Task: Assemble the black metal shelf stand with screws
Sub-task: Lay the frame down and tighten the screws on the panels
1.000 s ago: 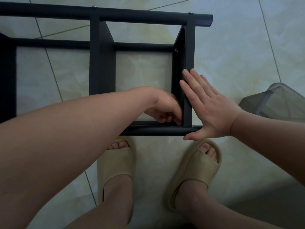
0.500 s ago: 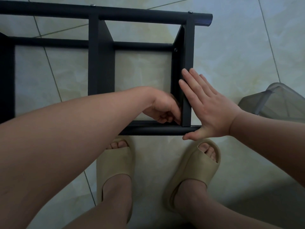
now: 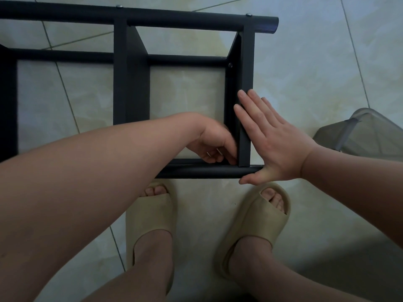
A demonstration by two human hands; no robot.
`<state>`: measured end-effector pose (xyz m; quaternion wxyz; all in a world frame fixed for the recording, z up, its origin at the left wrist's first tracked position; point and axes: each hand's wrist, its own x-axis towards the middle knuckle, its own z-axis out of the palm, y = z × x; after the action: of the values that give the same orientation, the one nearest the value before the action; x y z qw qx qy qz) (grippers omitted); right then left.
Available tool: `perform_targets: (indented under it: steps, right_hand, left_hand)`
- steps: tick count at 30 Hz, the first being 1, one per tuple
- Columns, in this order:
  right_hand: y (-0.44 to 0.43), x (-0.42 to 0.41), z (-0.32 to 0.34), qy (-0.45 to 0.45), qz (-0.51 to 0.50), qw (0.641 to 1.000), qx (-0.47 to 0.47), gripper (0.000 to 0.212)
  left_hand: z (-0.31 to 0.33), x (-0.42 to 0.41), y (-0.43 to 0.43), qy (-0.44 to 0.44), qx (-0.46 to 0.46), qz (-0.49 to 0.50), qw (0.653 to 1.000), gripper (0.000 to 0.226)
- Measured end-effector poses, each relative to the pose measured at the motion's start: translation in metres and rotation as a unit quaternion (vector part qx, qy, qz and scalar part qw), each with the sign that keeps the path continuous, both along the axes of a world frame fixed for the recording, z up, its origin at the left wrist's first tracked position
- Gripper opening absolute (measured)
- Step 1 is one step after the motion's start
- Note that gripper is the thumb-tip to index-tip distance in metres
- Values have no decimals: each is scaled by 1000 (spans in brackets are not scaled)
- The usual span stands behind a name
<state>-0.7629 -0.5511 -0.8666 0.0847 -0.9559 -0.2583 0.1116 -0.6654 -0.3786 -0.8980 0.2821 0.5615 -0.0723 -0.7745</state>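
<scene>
The black metal shelf stand (image 3: pixel 130 83) stands on the tiled floor, seen from above, with round tubes and flat cross bars. My right hand (image 3: pixel 274 140) lies flat and open against the outer side of the right cross bar (image 3: pixel 245 118), thumb under the near tube (image 3: pixel 202 171). My left hand (image 3: pixel 214 142) reaches inside the frame, fingers pinched at the corner where that bar meets the near tube; what they pinch is hidden. Screw heads (image 3: pixel 248 15) show on the far tube, and another screw (image 3: pixel 230 65) on the bar's inner face.
My two feet in beige slippers (image 3: pixel 152 219) stand right before the near tube. A grey translucent plastic container (image 3: pixel 366 134) sits on the floor at the right. Pale tiles surround the stand.
Hardly anything moves; the fingers of my left hand shift slightly at the corner joint, while my right hand stays pressed on the bar.
</scene>
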Motion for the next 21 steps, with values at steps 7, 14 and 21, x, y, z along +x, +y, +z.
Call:
perform_targets:
  steps: [7, 14, 21]
  right_hand:
    - [0, 0, -1, 0, 0, 1000, 0, 134]
    - [0, 0, -1, 3, 1, 1000, 2, 133]
    - [0, 0, 0, 4, 0, 1000, -1, 134]
  left_hand:
    - [-1, 0, -3, 1, -11, 19, 1000, 13]
    - [-2, -1, 0, 8, -23, 36, 999, 12]
    - [-4, 0, 6, 21, -28, 37, 999, 16]
